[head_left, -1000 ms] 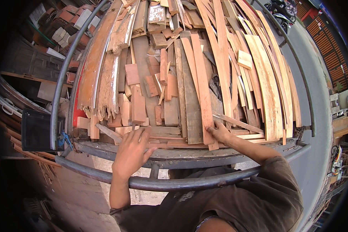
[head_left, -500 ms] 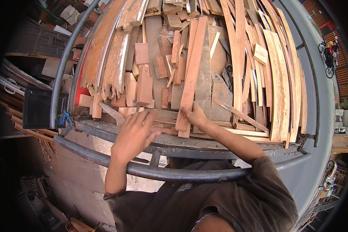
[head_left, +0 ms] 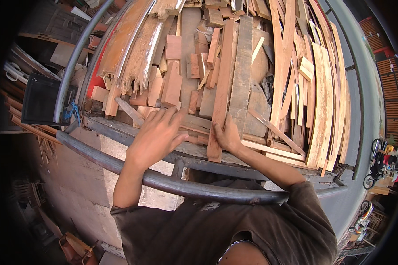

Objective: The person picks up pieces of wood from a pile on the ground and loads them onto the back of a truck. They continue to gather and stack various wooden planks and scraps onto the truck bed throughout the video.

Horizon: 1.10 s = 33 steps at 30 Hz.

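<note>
A long reddish wooden plank (head_left: 222, 84) lies lengthwise over the load of wood, its near end by the truck bed's edge. My right hand (head_left: 227, 134) grips that near end, thumb on top and the other fingers mostly hidden along its right side. My left hand (head_left: 155, 134) hovers over the wood at the bed's near edge, holding nothing, its thumb apart from the bent fingers. Just beyond its fingertips lies a reddish wood block (head_left: 172, 86). A weathered grey board (head_left: 241, 66) runs along the plank's right side.
A curved metal rail (head_left: 185, 186) crosses between my body and the bed. Long pale strips (head_left: 319, 106) fill the right side, and splintered brown timbers (head_left: 135, 57) the left. A black bin (head_left: 42, 99) hangs outside the left rail. Motorcycles (head_left: 376, 165) stand beyond the road.
The view has tilted slightly, shifting the load in the picture. My right hand keeps its hold on the plank's near end, and my left hand still hovers with its thumb apart.
</note>
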Available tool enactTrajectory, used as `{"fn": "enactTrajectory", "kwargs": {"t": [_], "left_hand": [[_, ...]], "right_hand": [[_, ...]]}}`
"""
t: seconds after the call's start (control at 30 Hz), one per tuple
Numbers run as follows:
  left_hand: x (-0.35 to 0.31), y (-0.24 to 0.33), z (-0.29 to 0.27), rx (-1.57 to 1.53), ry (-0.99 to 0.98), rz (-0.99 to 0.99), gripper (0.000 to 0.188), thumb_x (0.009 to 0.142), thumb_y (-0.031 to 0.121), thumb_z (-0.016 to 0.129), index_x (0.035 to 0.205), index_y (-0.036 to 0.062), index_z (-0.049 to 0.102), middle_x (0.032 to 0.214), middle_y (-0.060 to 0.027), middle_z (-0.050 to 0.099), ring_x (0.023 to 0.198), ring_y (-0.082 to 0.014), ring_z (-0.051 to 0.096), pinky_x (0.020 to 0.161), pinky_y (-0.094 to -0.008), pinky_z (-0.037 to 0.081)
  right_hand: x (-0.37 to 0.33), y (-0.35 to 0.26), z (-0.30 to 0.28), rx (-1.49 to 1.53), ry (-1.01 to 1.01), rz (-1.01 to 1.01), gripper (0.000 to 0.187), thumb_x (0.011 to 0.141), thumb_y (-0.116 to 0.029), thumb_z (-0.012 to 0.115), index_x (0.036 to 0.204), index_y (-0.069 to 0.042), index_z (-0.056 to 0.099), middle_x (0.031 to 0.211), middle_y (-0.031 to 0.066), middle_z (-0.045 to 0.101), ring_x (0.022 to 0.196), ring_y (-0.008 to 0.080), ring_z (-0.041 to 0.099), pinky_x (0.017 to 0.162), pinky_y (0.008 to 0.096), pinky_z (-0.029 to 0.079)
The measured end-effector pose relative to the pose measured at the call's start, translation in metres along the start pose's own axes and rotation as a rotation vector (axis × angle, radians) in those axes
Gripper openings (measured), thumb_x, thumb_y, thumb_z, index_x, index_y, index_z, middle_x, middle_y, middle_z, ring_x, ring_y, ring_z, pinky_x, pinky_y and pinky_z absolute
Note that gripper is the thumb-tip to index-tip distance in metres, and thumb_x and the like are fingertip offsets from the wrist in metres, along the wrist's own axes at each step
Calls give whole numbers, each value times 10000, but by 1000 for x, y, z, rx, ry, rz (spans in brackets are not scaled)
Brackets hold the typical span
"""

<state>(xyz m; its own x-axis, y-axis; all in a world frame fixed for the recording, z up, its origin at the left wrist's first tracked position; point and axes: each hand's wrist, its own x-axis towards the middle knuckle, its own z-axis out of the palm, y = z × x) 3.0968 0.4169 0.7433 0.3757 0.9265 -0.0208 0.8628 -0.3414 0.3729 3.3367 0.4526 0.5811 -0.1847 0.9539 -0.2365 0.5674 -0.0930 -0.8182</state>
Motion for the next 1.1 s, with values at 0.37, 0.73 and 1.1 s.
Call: {"fn": "enactTrajectory", "kwargs": {"t": [0.37,0.73,1.1], "left_hand": [[-1,-5,1,44,-14,-2,638,861,267,735,1386,5,485,1341,-209,558,1167,-397,560,996,-468,438],[0,-5,1,52,2,3,600,857,243,738,1353,-8,511,1281,-213,589,1156,-392,571,987,-466,445],[7,-2,-4,40,-4,-46,597,855,238,740,1355,1,514,1279,-213,591,1144,-410,564,981,-473,441]], "right_hand": [[-9,3,-1,-78,40,126,477,976,-230,542,1266,120,397,957,402,625,916,560,624,809,581,494],[-4,2,11,-93,62,142,488,965,-219,534,1250,139,363,889,390,633,843,549,644,772,582,509],[39,12,24,-267,-107,223,771,940,-337,607,1442,115,233,1277,402,499,1113,543,580,958,561,490]]}}
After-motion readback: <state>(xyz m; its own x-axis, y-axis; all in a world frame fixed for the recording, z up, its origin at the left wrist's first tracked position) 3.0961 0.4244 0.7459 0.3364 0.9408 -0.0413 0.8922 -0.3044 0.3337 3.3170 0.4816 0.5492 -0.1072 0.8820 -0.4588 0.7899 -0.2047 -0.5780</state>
